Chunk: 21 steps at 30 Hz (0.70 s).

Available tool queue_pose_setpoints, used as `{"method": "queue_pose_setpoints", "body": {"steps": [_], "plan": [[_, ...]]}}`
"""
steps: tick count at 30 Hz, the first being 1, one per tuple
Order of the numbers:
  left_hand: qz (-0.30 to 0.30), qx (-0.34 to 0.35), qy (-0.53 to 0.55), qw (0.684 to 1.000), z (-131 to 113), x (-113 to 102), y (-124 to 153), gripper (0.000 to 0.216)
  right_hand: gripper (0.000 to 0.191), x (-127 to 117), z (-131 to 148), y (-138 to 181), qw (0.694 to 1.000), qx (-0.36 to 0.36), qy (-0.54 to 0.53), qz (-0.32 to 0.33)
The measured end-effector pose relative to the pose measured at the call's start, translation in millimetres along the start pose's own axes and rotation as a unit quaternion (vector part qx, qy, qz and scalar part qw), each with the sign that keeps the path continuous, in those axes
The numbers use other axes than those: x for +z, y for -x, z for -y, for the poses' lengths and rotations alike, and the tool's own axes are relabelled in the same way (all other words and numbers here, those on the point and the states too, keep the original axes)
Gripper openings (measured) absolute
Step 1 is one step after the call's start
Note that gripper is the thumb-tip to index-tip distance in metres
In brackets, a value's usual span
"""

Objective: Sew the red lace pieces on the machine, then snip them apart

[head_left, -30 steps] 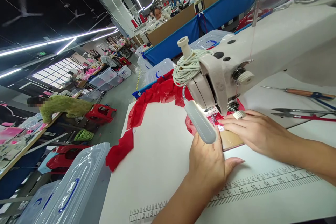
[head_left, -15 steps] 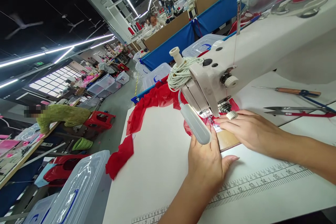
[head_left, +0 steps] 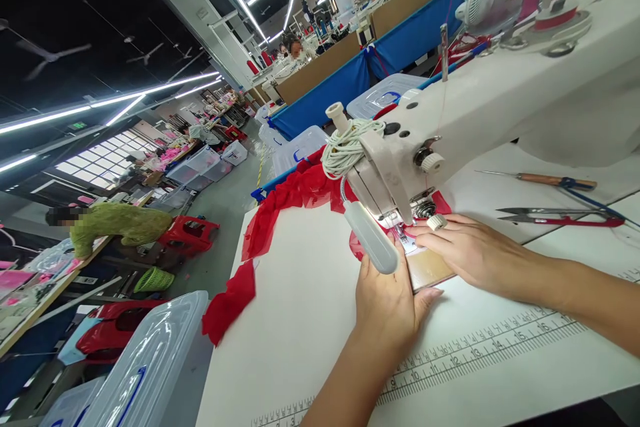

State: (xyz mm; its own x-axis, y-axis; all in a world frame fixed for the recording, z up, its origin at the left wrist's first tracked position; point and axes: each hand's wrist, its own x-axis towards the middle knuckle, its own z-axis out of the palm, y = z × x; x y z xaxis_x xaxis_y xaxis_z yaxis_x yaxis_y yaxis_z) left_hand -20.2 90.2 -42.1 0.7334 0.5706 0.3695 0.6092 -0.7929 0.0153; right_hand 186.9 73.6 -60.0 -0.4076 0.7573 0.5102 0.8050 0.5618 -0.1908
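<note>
At the needle of a white sewing machine (head_left: 395,173), both my hands rest on the work. My left hand (head_left: 385,297) lies flat left of the presser foot, thumb spread; the grey lamp hides some of its fingertips. From the right, my right hand (head_left: 477,250) reaches under the machine head, fingers stretched flat with their tips at the fabric beside the foot; its thumb is hidden. Little of the cloth under the needle shows. A strip of sheer red fabric (head_left: 295,190) curves along the table's far left edge, its end (head_left: 230,303) hanging near the edge.
Thread snips (head_left: 560,215) and a wooden-handled awl (head_left: 540,177) lie right of my right hand. A printed ruler (head_left: 450,367) runs along the front of the white table (head_left: 295,320). Lidded plastic bins (head_left: 150,353) stand left. A person in green (head_left: 125,220) bends over another table.
The view has shifted slightly, so the machine sits a little further left. My left thumb has drawn a little to the left; both hands stay at the needle.
</note>
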Motion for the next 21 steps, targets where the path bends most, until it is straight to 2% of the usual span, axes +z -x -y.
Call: {"method": "queue_pose_setpoints", "body": {"steps": [3,8,13,18,21], "plan": [[-0.011,-0.004,0.018,1.0,0.2,-2.5,-1.8,0.08,0.04,2.7,-0.3,3.4,1.0,-0.005,0.01,-0.024],[-0.036,-0.014,0.006,0.999,-0.1,2.0,3.9,0.077,0.047,7.6,-1.7,10.4,0.999,-0.016,0.008,-0.034],[-0.057,-0.027,0.028,0.998,-1.1,3.3,5.8,0.08,0.037,6.9,-3.0,12.9,0.997,-0.054,-0.004,-0.056],[-0.003,-0.062,0.058,0.996,-1.7,-0.8,7.9,0.074,0.031,-6.5,-5.3,3.6,0.99,-0.085,-0.023,-0.106],[0.008,-0.068,0.065,0.996,-0.9,2.5,10.8,0.073,0.028,-20.0,5.7,-6.1,0.984,-0.108,-0.083,-0.116]]}}
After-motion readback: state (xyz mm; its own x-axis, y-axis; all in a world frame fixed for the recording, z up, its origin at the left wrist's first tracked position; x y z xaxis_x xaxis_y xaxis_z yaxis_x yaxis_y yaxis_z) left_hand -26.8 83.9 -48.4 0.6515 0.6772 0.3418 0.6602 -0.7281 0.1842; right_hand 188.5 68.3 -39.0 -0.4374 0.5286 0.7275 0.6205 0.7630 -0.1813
